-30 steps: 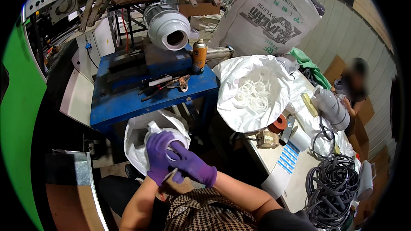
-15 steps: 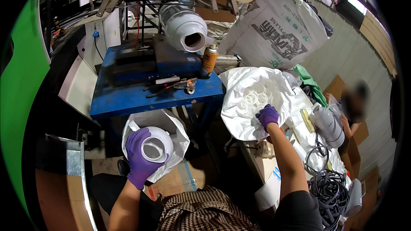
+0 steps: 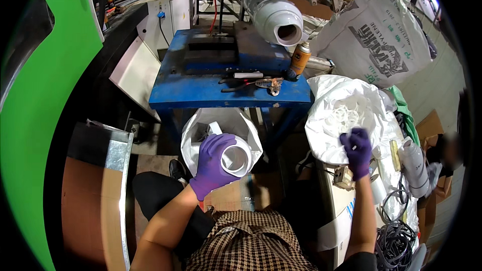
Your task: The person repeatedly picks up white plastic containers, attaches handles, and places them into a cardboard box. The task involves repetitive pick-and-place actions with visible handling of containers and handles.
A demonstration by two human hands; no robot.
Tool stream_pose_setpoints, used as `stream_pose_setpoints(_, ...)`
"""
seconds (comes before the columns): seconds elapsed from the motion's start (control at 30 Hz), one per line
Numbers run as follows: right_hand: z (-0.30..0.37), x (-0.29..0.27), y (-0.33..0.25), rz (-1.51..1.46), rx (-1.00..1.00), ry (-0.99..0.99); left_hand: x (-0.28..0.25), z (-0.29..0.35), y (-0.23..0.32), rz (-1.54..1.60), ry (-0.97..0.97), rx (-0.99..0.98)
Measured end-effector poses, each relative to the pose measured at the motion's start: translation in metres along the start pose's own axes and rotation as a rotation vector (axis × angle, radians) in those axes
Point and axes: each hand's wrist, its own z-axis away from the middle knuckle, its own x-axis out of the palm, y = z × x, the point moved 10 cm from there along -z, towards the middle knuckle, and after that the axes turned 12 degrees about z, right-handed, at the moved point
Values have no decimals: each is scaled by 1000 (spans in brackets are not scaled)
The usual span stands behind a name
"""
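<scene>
Drew the right hand (image 3: 357, 153) back since half a second ago, out of the bag of rings (image 3: 321, 120) and over to its near side; turned the view leftward meanwhile, and kept the left hand (image 3: 213, 163) on the white plastic part (image 3: 242, 146). Hold that part with left fingers and palm wrapped round its left side, at the near side of the low white bag (image 3: 189, 133). Keep the right fingers curled; cannot tell, through blur, whether pinching one of the pale rings (image 3: 346, 115).

Work with hands well apart, with a dark gap between the low white bag and the pale worktop (image 3: 341, 198), and floor cardboard (image 3: 228, 198) nearer. Meet the near edge of the blue table (image 3: 201, 94) just beyond the low white bag, and the worktop's left edge near the right forearm.

See smooth, glossy white on the part, with a round collar about a wide circular mouth; crumpled sheeting on both bags; slim loops in the rings; smudged paint on the blue table. Find red-handled pliers (image 3: 237, 87) and an orange spray can (image 3: 299, 61) on its right half.

Point the part's mouth upward, tipped near; run its long axis down and far, with the lower end hidden.
</scene>
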Motion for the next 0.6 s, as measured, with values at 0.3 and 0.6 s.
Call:
stream_pose_setpoints(0.3, 96, 112, -227, -657, -328, -462, 30, 1, 26, -5, -77, 84)
stream_pose_setpoints(0.6, 98, 156, -227, -76, -159, -558, 52, 18, 19, -95, -139, 84)
